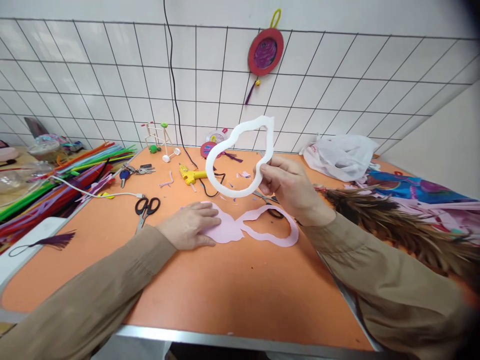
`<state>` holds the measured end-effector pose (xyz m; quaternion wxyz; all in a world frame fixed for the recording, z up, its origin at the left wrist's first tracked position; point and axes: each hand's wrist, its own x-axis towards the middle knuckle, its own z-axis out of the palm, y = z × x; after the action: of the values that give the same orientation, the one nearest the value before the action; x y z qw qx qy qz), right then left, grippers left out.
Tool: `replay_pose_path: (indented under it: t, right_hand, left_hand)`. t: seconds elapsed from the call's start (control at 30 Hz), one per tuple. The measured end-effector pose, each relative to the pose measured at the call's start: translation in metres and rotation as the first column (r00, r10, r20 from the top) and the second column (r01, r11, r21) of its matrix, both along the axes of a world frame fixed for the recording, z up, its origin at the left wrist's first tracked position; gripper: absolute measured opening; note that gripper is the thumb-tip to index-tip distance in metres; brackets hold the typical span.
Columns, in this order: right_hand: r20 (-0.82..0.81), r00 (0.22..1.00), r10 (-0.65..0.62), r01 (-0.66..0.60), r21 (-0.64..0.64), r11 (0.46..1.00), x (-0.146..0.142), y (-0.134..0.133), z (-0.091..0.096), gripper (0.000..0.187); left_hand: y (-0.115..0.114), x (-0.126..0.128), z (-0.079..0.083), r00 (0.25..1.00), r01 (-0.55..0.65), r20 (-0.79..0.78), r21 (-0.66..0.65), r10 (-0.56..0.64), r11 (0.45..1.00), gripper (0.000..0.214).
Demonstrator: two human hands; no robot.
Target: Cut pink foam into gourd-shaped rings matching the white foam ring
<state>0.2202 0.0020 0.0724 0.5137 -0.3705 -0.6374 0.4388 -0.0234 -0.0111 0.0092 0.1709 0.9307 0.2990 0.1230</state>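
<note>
The bench's (240, 290) orange top gives me open room from the paper to its near edge. Feathers (378, 217) run along the right edge; a plastic bag (339, 157) fills the far right corner. My left hand (189, 225) rests flat, gripping nothing, on a pink cutout (225, 229) whose narrow end points right, toward a pink ring (289, 240) lying beside it. My right hand (288, 185) pinches a white frame (236, 192) by its side, raised above the bench: long axis slanting, tip up and right, round end down and left. Beyond lies the glue gun (192, 175), toward the far edge.
</note>
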Motion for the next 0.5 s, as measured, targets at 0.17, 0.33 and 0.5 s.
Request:
replay_pose_path:
  t: [0.17, 0.33, 0.5]
  right_hand:
    - [0.019, 1.000, 0.003, -0.002, -0.041, 0.999, 0.002, 0.001, 0.001, 0.018]
    - [0.069, 0.997, 0.020, -0.011, -0.128, 0.992, 0.004, 0.007, -0.003, 0.016]
    - [0.134, 0.968, 0.213, -0.159, -0.333, 0.929, -0.004, 0.008, -0.016, 0.016]
  left_hand:
    - [-0.006, 0.005, 0.002, 0.974, -0.058, -0.206, 0.183, 0.096, 0.981, 0.032]
    - [-0.010, 0.012, 0.008, 0.853, -0.312, -0.334, 0.291, 0.401, 0.905, 0.033]
    - [-0.007, -0.002, 0.023, 0.741, -0.502, -0.344, 0.286, 0.577, 0.816, 0.029]
